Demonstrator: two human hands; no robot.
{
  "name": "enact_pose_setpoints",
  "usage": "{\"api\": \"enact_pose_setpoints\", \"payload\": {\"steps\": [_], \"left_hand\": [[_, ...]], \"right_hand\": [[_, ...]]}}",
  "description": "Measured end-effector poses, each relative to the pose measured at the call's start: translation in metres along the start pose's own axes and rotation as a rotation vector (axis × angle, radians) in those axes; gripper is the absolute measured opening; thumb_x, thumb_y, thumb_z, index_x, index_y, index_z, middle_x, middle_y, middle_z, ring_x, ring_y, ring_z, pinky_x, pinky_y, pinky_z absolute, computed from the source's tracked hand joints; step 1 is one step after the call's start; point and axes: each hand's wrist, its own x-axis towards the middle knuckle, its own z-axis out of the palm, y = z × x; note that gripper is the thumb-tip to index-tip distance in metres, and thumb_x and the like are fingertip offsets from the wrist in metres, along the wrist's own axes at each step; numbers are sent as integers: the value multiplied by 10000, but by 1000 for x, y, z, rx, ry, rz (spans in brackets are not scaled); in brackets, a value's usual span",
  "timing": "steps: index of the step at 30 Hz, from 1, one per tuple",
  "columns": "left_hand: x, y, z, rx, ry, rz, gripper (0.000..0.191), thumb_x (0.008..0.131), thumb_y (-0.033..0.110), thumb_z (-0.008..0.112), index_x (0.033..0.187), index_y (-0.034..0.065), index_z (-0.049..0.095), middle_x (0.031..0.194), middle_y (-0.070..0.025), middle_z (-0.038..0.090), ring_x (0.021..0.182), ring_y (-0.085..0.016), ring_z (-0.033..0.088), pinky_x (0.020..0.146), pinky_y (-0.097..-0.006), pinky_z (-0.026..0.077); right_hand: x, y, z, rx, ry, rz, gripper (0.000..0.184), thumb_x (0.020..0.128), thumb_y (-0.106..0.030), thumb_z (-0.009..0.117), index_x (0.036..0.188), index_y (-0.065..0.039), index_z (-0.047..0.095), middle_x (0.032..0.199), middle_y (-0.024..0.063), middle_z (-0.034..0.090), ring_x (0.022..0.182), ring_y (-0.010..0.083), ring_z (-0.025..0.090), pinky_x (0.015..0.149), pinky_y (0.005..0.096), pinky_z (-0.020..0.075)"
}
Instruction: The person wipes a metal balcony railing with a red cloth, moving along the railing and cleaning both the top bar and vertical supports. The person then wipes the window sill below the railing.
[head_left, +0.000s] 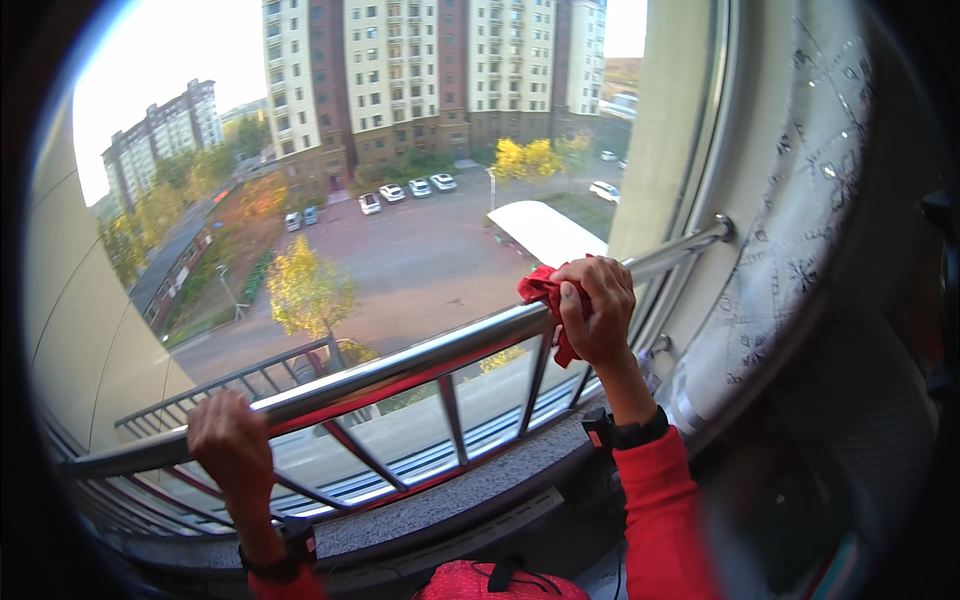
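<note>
A polished metal railing runs across a window, rising towards the right. My right hand is closed over its top rail with a crumpled red cloth between palm and metal; part of the cloth hangs down behind the rail. Further left, my left hand grips the same rail, slightly blurred, its fingers curled over the top. Both wrists wear black straps with small dark devices, below red sleeves.
Below the railing lies a speckled stone sill. A patterned sheer curtain hangs at the right, by the rail's wall mount. Beyond the window are a smaller outer railing, a parking area and tall buildings.
</note>
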Motion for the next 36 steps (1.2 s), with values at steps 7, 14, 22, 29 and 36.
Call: {"api": "enact_pose_setpoints", "payload": {"steps": [7,14,22,29,36], "left_hand": [[-10,-4,9,37,-43,-78,245,958,111,436,771,-7,542,768,-176,573,763,-356,576,809,-469,477],[-18,-13,22,203,24,-54,259,986,109,413,769,17,519,740,-155,547,744,-328,576,808,-440,482],[-23,-19,26,121,37,-89,288,1023,143,339,798,17,466,765,-162,488,754,-353,530,749,-446,426],[-27,-24,33,139,118,-97,379,1055,186,288,784,-2,474,742,-157,495,719,-351,519,781,-435,427],[-22,-21,37,299,250,55,372,1053,189,283,802,-5,477,769,-165,490,743,-361,517,765,-437,409]], "right_hand": [[-1,69,-24,-70,11,32,99,877,-176,558,876,-117,638,850,70,667,877,304,628,899,420,435],[-4,140,-46,-144,15,111,238,947,-210,463,864,-105,659,866,83,666,924,303,617,927,417,425],[-8,222,-72,-177,80,208,312,967,-227,421,859,-79,674,879,110,667,900,332,603,894,421,434],[-14,253,-75,-196,268,265,253,985,-193,481,922,-59,686,916,111,694,881,313,619,830,414,467],[-65,197,-26,-158,536,354,285,989,-239,545,1199,-48,560,1196,138,581,1130,304,532,1009,426,388]]}}
